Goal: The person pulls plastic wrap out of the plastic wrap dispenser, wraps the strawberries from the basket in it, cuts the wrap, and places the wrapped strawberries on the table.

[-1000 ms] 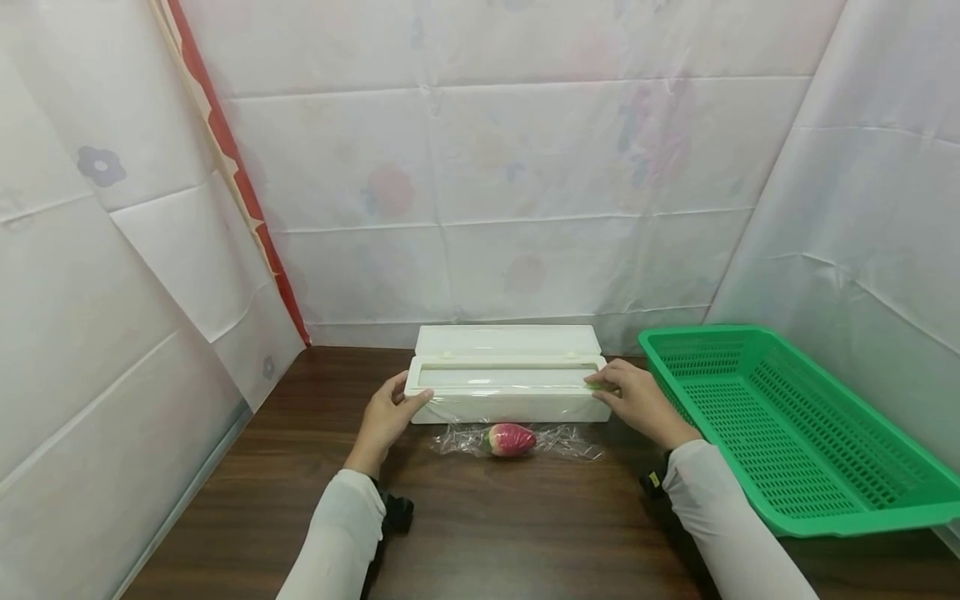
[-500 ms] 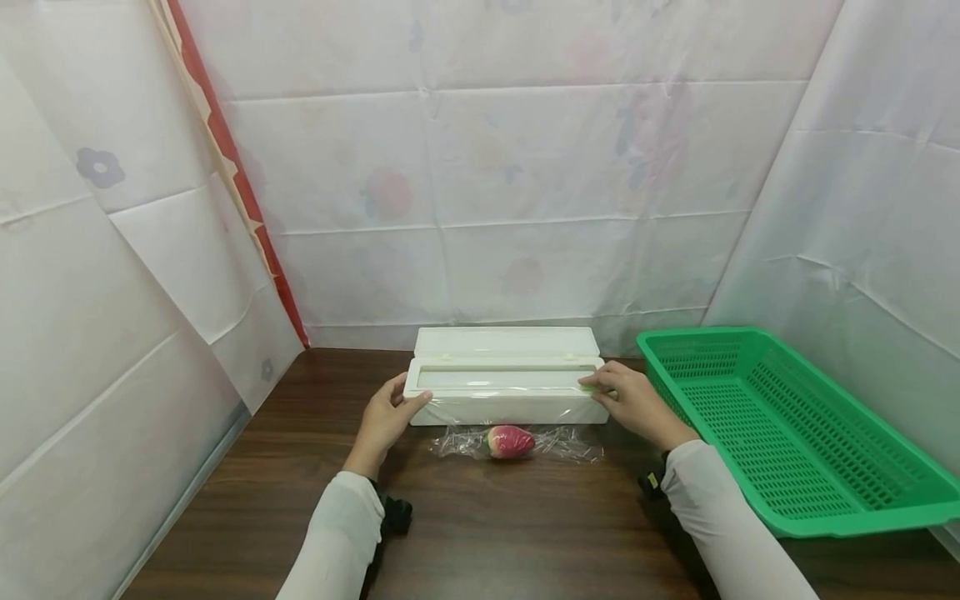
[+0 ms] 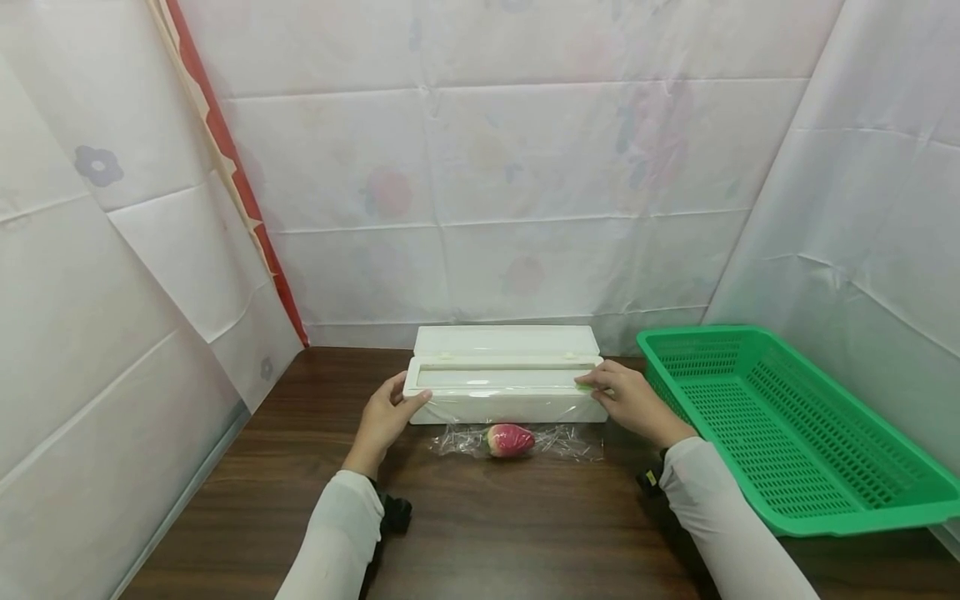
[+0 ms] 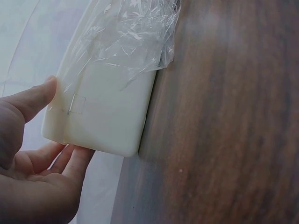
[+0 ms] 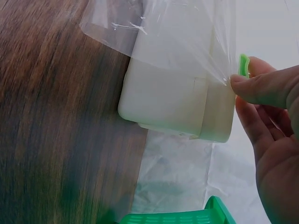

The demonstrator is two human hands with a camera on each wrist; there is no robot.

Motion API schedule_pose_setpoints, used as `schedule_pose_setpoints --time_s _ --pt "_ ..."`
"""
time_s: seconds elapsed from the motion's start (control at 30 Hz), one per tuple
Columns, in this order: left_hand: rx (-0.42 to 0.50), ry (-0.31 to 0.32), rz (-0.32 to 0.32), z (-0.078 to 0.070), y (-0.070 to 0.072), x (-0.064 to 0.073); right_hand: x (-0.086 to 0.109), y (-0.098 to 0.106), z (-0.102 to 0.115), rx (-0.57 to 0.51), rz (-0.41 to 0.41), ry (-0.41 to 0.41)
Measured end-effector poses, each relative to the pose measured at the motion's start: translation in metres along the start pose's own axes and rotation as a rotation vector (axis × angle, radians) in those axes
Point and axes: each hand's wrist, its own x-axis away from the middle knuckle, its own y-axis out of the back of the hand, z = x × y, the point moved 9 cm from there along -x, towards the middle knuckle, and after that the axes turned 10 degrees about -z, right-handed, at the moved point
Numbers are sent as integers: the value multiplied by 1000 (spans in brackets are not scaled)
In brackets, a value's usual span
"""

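Note:
A long white cling film dispenser [image 3: 517, 407] stands on the table, its lid [image 3: 506, 339] tipped back behind it. Clear cling film [image 3: 573, 440] runs over its front and down onto the table. In that film lies a pink and pale yellow strawberry [image 3: 511, 440]. My left hand [image 3: 385, 418] grips the dispenser's left end, thumb on the front edge and fingers round the end, as the left wrist view shows. At the right part of the top, my right hand [image 3: 633, 402] pinches a small green slide cutter [image 5: 244, 65], its thumb over the film at the edge.
A green plastic basket [image 3: 862, 527] stands to the right, close to my right forearm. Behind the dispenser hangs a white patterned cloth [image 3: 517, 275], with more cloth along both sides. The brown wooden table [image 3: 525, 525] spreads out in front.
My right hand has slid a little to the left along the dispenser's top with the green slide cutter. The left hand, dispenser and strawberry stay in place.

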Motion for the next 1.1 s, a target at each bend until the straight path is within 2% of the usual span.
schedule_pose_setpoints --time_s 0.8,0.93,1.1 --pt "5 -15 1 -3 2 -1 -6 -1 8 -9 33 33" --pt "-1 -13 5 -1 1 -1 -5 -3 7 -21 46 2" --pt "8 0 9 1 0 0 -2 -4 5 -50 26 -85"
